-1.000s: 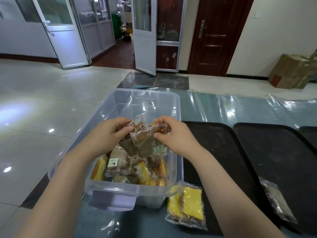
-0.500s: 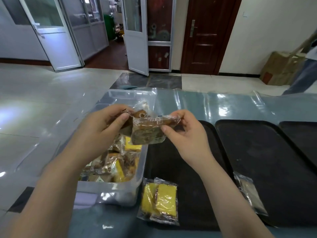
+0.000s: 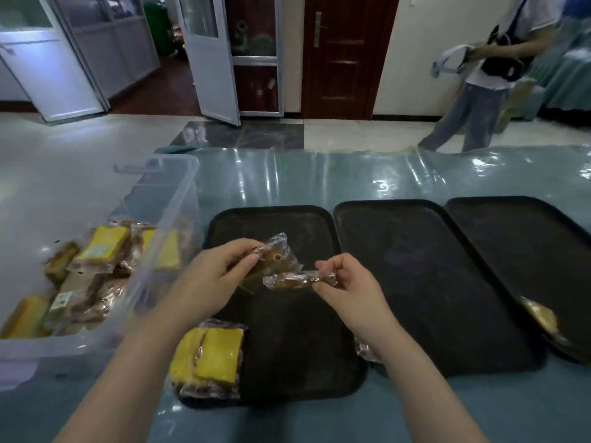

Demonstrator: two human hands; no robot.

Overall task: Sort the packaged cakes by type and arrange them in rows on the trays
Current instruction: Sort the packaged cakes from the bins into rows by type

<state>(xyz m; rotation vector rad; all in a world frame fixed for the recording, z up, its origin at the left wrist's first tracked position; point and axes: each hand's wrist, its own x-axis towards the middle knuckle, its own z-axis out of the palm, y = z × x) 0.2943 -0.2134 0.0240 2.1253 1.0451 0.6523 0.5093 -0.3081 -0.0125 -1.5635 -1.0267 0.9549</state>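
Over the left black tray (image 3: 307, 225), my left hand (image 3: 211, 279) pinches a brown packaged cake (image 3: 278, 255) by its wrapper. My right hand (image 3: 348, 286) pinches a second brown packaged cake (image 3: 291, 280) by its end, just below the first. Two yellow packaged cakes (image 3: 211, 353) lie at the left tray's near left corner. The clear plastic bin (image 3: 172, 199) at the left holds several yellow and brown packaged cakes (image 3: 105, 247). A wrapped cake (image 3: 540, 314) lies on the right tray (image 3: 518, 238). Part of another wrapper (image 3: 364, 350) shows behind my right forearm.
The middle black tray (image 3: 425, 257) sits between the other two. All stand on a blue table under shiny plastic sheeting (image 3: 319, 174). A person (image 3: 479, 75) walks past the table's far right side. Doors and tiled floor lie beyond.
Both hands have carried the brown cakes out of the bin and rightward over the left tray, and drawn them apart. The view has swung right; a person has come into view.
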